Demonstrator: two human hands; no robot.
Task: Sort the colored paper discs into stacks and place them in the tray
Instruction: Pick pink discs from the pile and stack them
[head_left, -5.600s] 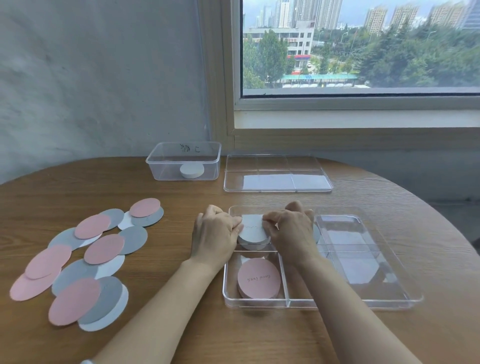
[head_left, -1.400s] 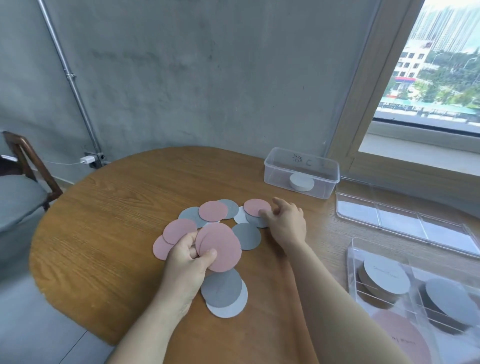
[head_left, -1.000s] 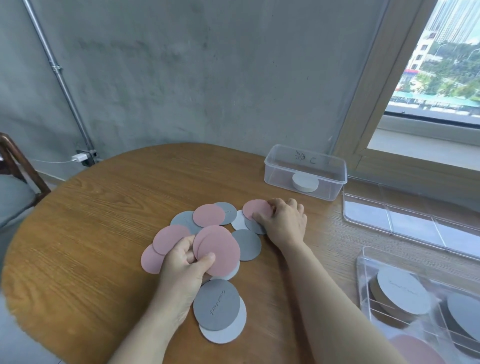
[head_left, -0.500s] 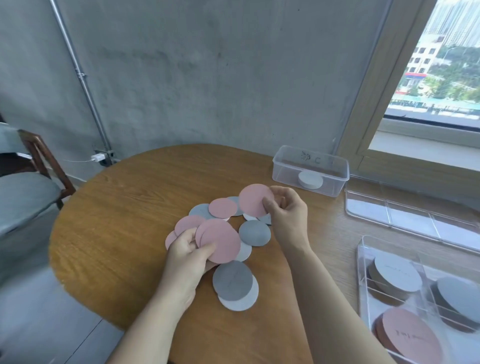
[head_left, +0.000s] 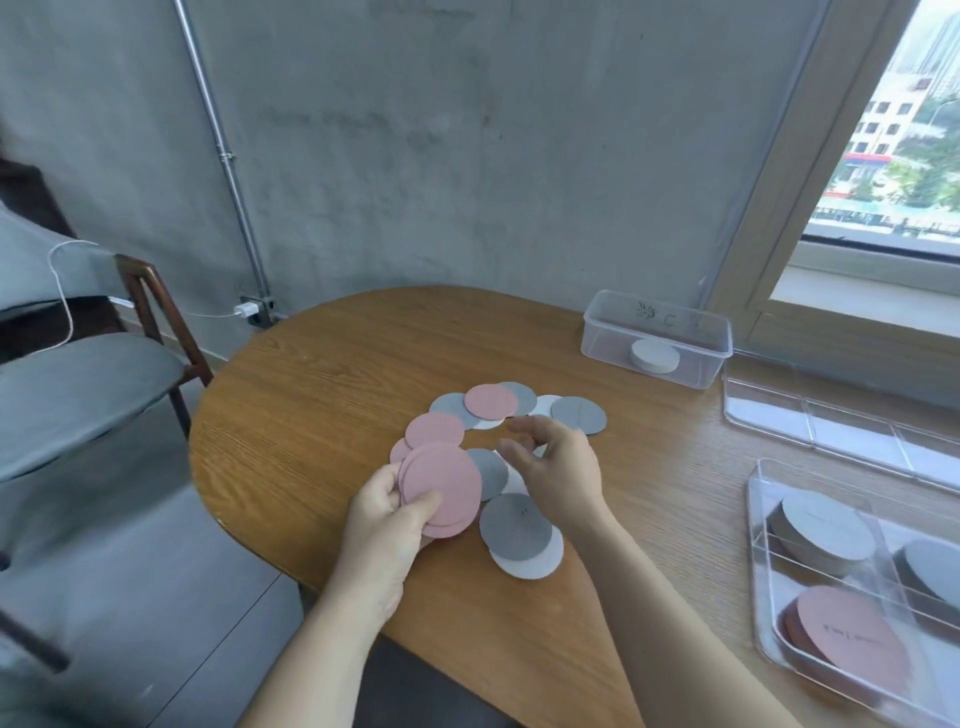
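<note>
Head view, left hand (head_left: 387, 519): gripping pink discs (head_left: 441, 480) near table (head_left: 311, 389) left edge.
Right hand (head_left: 561, 478): loosely curled, empty, above loose discs (head_left: 514, 527).

A: Pink stack (head_left: 441, 486) in the left hand (head_left: 384, 525), plain and matte.
B: Same pink on the loose disc (head_left: 435, 430) at twelve o'clock of it. Mid grey disc (head_left: 514, 526) at four o'clock, over a white disc (head_left: 537, 564).
A: Worktop (head_left: 332, 374) warm brown, streaked with wood grain.
B: Tray (head_left: 754, 545) at three o'clock clear; inside, a pink pile (head_left: 852, 639) with faint dark writing, a pale grey pile (head_left: 826, 522), a darker grey pile (head_left: 935, 566).
A: Box (head_left: 602, 338) at one o'clock clear too, scribbled in black, white stack (head_left: 654, 356) within.
B: Wall (head_left: 467, 156) mottled concrete grey; chair (head_left: 88, 384) dark brown frame, grey cushion.
</note>
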